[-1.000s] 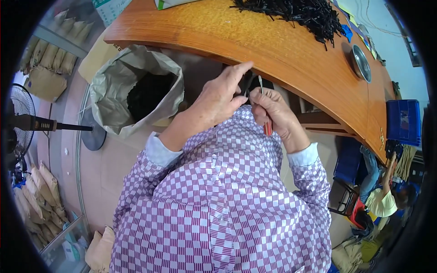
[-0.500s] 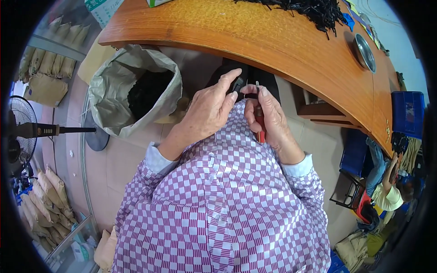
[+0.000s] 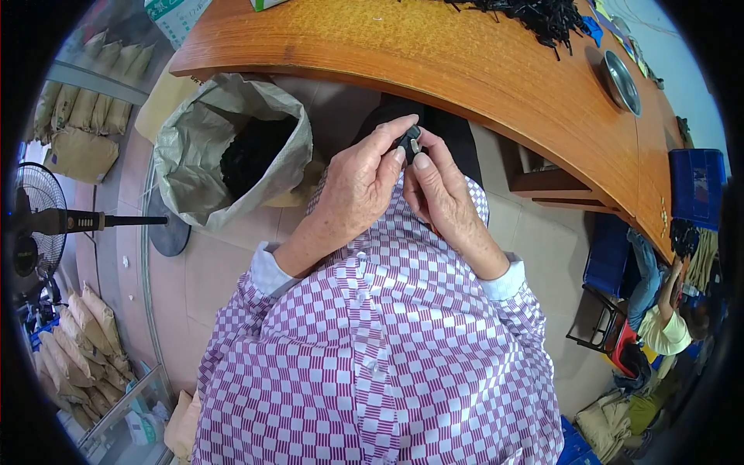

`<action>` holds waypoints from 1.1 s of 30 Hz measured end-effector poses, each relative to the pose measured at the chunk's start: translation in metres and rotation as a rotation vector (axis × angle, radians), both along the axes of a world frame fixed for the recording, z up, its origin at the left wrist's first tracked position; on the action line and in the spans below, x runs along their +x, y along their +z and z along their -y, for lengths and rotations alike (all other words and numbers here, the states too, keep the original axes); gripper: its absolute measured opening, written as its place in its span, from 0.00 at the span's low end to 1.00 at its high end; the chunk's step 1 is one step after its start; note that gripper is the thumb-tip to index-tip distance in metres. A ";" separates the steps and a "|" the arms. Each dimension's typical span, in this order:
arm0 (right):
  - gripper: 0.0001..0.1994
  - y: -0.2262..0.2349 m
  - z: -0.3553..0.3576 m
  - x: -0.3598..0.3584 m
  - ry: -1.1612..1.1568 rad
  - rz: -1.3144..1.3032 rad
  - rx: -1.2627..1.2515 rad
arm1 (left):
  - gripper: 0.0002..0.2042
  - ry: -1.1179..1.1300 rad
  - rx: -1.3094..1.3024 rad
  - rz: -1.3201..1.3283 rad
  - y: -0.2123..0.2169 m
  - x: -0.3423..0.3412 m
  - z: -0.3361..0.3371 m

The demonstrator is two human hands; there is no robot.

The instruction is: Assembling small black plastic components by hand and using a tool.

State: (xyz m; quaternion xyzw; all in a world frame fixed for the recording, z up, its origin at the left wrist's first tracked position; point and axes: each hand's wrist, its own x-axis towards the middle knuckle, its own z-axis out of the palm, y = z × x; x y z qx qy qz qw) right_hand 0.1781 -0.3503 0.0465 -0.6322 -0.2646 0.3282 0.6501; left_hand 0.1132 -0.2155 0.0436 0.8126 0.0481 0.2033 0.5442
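My left hand (image 3: 356, 182) and my right hand (image 3: 440, 190) meet in front of my chest, just below the edge of the wooden table (image 3: 434, 54). Their fingertips pinch one small black part (image 3: 409, 142) with a pale metal piece on it. The thumb and forefinger of each hand close on it from either side. Both forearms wear purple-and-white checked sleeves with pale cuffs. Whether my right hand also holds a tool is hidden.
A grey sack (image 3: 232, 147) with dark pieces stands open on the floor at my left. A heap of black parts (image 3: 535, 15) and a metal bowl (image 3: 621, 81) lie on the table. A fan (image 3: 39, 229) stands far left. Another person (image 3: 666, 310) sits at right by a blue crate (image 3: 694, 190).
The view has shifted slightly. The red-handled tool seen at my right hand one second ago no longer shows. My fingertips have closed tighter on the small black part.
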 end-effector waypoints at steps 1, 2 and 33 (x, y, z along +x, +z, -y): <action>0.21 -0.001 0.000 0.000 -0.001 -0.001 -0.001 | 0.18 0.017 0.008 0.017 0.000 0.001 0.001; 0.20 -0.002 -0.001 0.000 0.000 -0.001 0.006 | 0.17 0.034 0.017 0.033 0.000 0.002 0.002; 0.09 -0.015 0.013 0.015 -0.050 -0.169 0.136 | 0.18 -0.215 -1.116 -0.052 0.009 -0.005 -0.011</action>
